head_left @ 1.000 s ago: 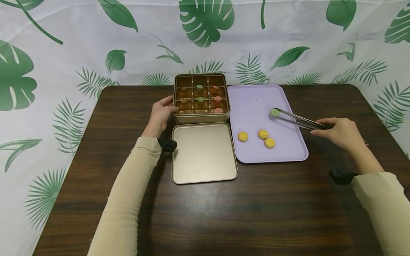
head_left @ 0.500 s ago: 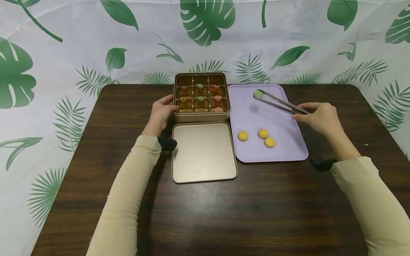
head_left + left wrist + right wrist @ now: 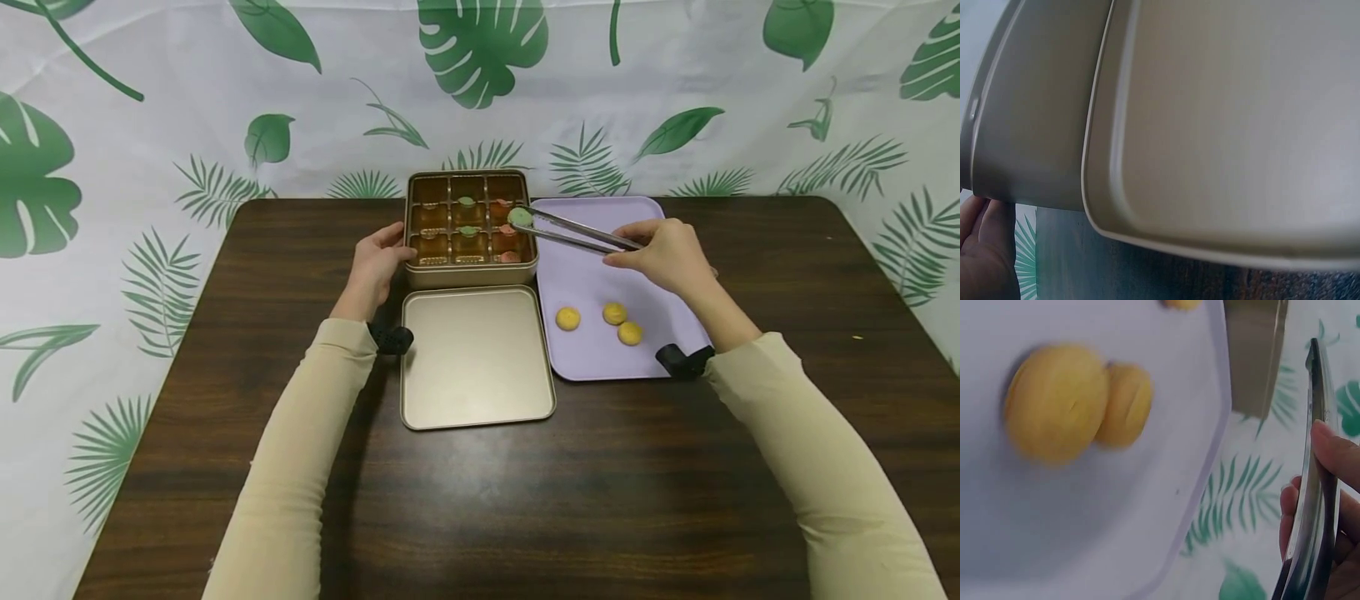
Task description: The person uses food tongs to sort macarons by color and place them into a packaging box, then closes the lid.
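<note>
My right hand (image 3: 663, 250) grips metal tongs (image 3: 585, 231), whose tips pinch a green macaron (image 3: 520, 217) over the right column of the gold tin (image 3: 472, 277). Inside the tin, a divided insert (image 3: 471, 218) carries green macarons (image 3: 468, 232) in its middle column and reddish-pink ones (image 3: 509, 257) at the right. With its thumb at the front left corner, my left hand (image 3: 375, 265) holds the tin. In the right wrist view, thumb and fingers close around the tongs' arms (image 3: 1316, 487); the tips' load is hidden there.
Right of the tin lies a lilac tray (image 3: 675, 365) bearing three yellow macarons (image 3: 615, 313). The tin's lid (image 3: 478, 358) lies just in front of the tin. A leaf-patterned cloth (image 3: 600, 75) hangs behind the dark wooden table (image 3: 480, 508).
My right hand has carried the green macaron in the tongs leftward, from above the tray to above the tin's right column. The left hand has stayed at the tin's corner.
</note>
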